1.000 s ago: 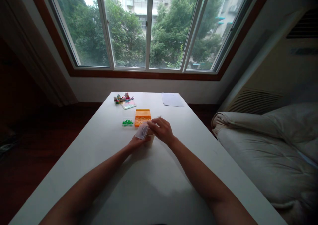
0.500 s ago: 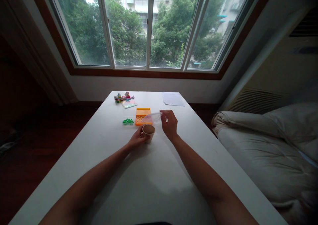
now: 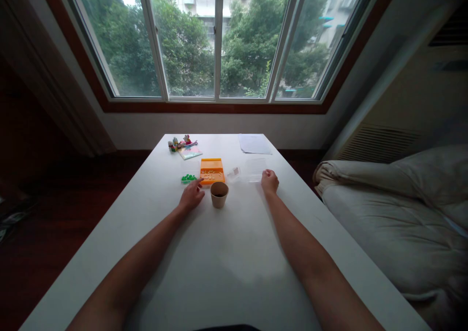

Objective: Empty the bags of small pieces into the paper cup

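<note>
My left hand point(image 3: 191, 194) has its fingers partly stretched, the index finger at the near left corner of the orange box point(image 3: 211, 164). Small pale pieces lie in the near half of this open box. A brown paper cup point(image 3: 219, 200) stands upright just right of my left hand, with something dark at its bottom. My right hand point(image 3: 269, 181) is closed with its fingers curled at the right edge of a clear plastic box point(image 3: 255, 169); what is between them is hidden. A crumpled clear bag point(image 3: 234, 174) lies between the two boxes.
Green pieces point(image 3: 188, 178) fill a small clear tray left of the orange box. Toy figures point(image 3: 174, 145) and a pastel card point(image 3: 190, 151) lie at the far left of the white table point(image 3: 219, 262). Paper sheets point(image 3: 255, 144) lie far right. A padded bed point(image 3: 376, 214) stands beside the table.
My left hand has let go of the paper cup and moved left and up to the orange box. My right hand has released the clear bag and moved right.
</note>
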`<action>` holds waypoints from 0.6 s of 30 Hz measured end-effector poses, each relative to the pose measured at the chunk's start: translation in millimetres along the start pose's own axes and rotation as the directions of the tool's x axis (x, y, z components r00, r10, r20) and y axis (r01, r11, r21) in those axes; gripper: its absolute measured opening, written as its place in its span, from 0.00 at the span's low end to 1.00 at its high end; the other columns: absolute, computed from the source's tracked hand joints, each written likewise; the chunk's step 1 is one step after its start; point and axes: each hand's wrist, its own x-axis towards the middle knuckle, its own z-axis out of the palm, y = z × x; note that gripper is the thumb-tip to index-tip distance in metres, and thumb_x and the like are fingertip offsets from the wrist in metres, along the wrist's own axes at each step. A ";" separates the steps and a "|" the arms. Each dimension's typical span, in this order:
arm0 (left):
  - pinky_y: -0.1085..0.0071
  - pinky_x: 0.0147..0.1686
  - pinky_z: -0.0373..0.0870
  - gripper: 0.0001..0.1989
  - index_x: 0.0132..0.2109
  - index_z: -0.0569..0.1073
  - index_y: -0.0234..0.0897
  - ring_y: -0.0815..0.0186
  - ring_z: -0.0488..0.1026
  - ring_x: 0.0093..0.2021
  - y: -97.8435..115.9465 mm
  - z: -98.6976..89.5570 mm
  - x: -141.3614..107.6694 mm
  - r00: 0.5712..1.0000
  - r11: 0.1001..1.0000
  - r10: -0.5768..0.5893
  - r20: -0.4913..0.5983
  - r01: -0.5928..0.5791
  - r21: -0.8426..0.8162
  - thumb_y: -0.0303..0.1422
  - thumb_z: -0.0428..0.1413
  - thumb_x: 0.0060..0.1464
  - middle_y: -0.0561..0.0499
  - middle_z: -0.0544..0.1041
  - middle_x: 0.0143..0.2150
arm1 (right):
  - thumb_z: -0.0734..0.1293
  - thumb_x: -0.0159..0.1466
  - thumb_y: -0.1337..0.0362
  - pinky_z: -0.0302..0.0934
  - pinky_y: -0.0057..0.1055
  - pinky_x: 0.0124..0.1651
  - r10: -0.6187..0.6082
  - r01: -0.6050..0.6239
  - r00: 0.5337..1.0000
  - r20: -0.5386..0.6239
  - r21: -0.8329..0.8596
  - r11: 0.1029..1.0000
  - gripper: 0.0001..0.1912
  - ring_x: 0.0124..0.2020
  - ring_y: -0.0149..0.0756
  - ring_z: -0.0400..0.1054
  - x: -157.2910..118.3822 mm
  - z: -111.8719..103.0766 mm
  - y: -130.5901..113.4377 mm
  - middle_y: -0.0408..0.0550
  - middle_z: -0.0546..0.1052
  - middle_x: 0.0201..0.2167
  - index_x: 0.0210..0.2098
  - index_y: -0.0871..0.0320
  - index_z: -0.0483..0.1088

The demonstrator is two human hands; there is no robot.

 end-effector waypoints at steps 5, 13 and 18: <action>0.57 0.54 0.64 0.30 0.67 0.64 0.40 0.52 0.69 0.53 2.8 -3.9 -1.5 0.999 0.922 0.003 0.050 -0.022 0.386 0.35 0.56 0.58 0.41 0.73 0.52 | 0.61 0.63 0.59 0.61 0.39 0.49 -0.044 0.039 0.993 -0.105 -0.046 0.998 0.19 0.41 0.44 0.69 -5.5 1.5 -2.9 0.57 0.76 0.42 0.48 0.61 0.73; 0.58 0.55 0.62 0.28 0.66 0.64 0.40 0.52 0.68 0.56 -0.4 -2.9 1.9 0.997 0.901 -0.011 0.074 -0.022 0.432 0.39 0.54 0.60 0.40 0.73 0.56 | 0.58 0.64 0.63 0.58 0.42 0.55 -0.299 0.300 0.943 -0.148 -0.017 0.954 0.12 0.45 0.44 0.65 -28.2 -4.6 -28.4 0.54 0.73 0.43 0.41 0.58 0.72; 0.65 0.42 0.66 0.15 0.52 0.73 0.39 0.58 0.73 0.39 -0.2 -5.4 0.6 1.000 0.940 0.014 0.016 -0.018 0.340 0.35 0.55 0.58 0.46 0.77 0.38 | 0.59 0.66 0.65 0.58 0.43 0.55 -0.482 0.485 0.875 -0.052 0.057 0.873 0.11 0.47 0.44 0.65 -49.8 -6.0 -52.1 0.53 0.74 0.42 0.40 0.58 0.73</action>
